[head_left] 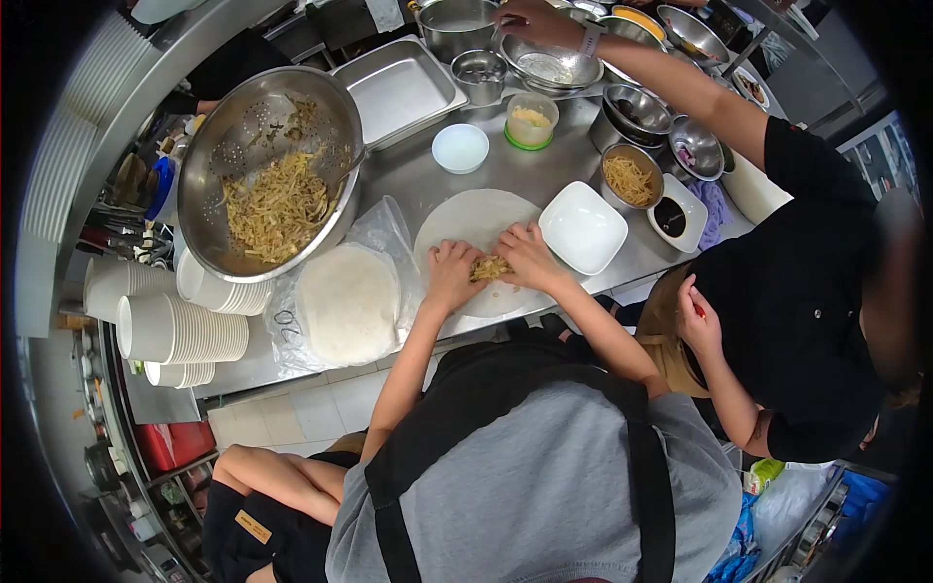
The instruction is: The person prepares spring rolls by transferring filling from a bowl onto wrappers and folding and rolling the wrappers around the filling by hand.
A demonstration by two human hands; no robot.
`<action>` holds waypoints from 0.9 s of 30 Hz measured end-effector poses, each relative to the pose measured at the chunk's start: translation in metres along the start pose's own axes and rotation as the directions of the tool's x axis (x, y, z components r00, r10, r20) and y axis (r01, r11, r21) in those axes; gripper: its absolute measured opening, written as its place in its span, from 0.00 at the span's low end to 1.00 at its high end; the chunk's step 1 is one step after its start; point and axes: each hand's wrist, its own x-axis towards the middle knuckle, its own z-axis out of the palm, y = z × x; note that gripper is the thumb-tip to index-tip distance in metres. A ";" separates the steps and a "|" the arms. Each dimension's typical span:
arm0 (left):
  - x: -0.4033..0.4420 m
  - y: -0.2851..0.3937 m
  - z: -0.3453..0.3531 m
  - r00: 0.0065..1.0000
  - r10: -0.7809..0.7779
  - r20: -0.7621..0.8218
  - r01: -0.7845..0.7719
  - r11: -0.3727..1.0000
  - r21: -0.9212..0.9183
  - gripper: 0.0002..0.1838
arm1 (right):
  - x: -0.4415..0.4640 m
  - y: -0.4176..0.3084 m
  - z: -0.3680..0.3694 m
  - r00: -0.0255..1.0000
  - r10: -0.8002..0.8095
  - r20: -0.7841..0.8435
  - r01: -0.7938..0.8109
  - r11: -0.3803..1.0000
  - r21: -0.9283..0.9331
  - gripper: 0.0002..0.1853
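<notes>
In the head view, a thin round wrapper sheet [465,211] lies flat on the steel table. On its near part sits a small mound of shredded brown-yellow filling [491,268]. My left hand [452,274] presses on the mound's left end with curled fingers. From the right, my right hand [529,258] closes its fingers against the other end. Part of the filling is hidden beneath both hands. Left of the sheet rests a stack of pale round wrappers [348,303] on an opened plastic bag [397,228].
A large perforated steel bowl [345,112] of filling stands at the left, above stacked white tubs [180,328]. A white square dish [583,228] sits close right of my hands. At the right, a co-worker's arm [680,83] reaches across the back toward steel bowls.
</notes>
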 end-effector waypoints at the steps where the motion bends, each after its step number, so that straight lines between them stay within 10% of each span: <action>1: 0.001 0.001 0.000 1.000 0.000 -0.017 0.000 1.000 0.017 0.23 | -0.003 0.000 -0.005 0.999 -0.002 -0.042 0.003 1.000 0.006 0.25; 16: -0.013 -0.017 -0.038 0.994 -0.056 0.089 0.048 0.995 0.091 0.23 | 0.018 -0.024 0.010 0.998 -0.065 -0.021 0.066 0.996 0.052 0.25; 27: -0.020 -0.011 -0.036 0.993 -0.017 -0.118 0.020 0.999 0.026 0.18 | 0.000 -0.008 -0.008 0.999 -0.010 0.039 0.010 1.000 -0.005 0.34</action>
